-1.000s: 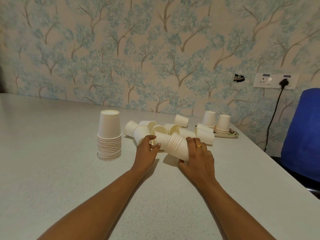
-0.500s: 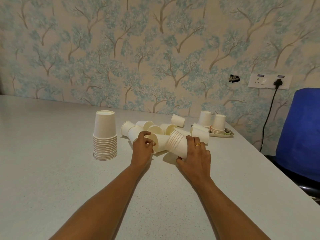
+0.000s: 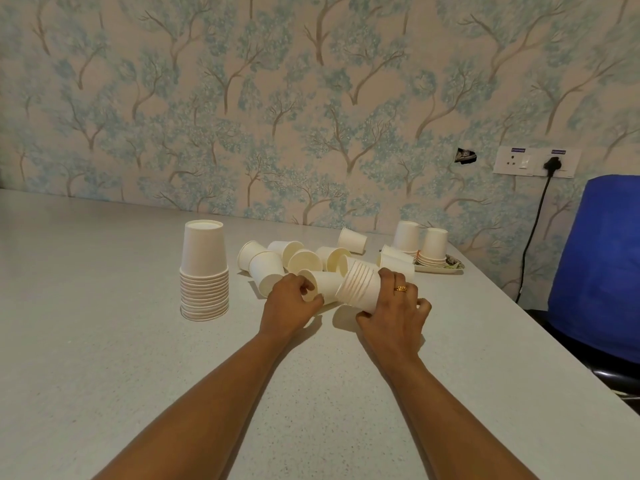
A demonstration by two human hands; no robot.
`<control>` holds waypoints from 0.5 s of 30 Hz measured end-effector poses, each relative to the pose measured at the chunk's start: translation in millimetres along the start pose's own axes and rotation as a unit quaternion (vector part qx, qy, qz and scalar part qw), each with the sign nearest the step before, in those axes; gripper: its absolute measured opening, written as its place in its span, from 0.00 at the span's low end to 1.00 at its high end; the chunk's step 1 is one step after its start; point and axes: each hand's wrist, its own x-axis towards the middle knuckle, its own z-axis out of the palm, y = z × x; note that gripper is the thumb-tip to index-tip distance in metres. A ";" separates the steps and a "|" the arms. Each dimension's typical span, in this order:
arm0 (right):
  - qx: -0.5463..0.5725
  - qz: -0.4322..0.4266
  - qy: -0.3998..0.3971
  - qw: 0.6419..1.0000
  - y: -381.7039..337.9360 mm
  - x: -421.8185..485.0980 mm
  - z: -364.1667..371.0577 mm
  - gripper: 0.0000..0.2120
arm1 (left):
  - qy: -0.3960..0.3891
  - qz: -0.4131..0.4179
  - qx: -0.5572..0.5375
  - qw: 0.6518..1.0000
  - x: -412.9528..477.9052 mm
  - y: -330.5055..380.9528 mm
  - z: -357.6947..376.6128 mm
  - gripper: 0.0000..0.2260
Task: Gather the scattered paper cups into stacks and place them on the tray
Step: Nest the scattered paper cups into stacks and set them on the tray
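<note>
Before you the grey table [image 3: 104,375] reaches to the wall, and a blue chair [image 3: 602,271] stands at its right side. On the left stands a tall stack [image 3: 204,271] of cups, upside down. Loose cups [image 3: 304,261] lie on their sides in the middle. Your right hand [image 3: 394,313] is curled around a tilted stack [image 3: 358,284], with its rims toward the left. Your left hand [image 3: 291,306] grips one single cup [image 3: 320,284] just beside those rims; whether it is already inside I cannot tell. The tray [image 3: 440,270] sits far right near the wall and carries two short stacks [image 3: 433,247]. A gold ring [image 3: 401,288] is on your right hand.
</note>
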 end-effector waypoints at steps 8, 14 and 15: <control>-0.009 0.047 -0.009 0.999 3.9 3.4 -0.6 0.33 | -0.009 0.021 0.004 1.000 1.8 1.9 -1.7 0.09; 0.012 0.055 -0.018 0.998 4.0 5.0 -1.0 0.33 | 0.044 0.077 -0.115 0.989 -6.3 15.3 -13.2 0.10; 0.013 0.049 -0.021 0.998 3.9 4.7 -0.4 0.33 | 0.040 0.091 -0.120 0.988 -7.0 16.3 -12.5 0.10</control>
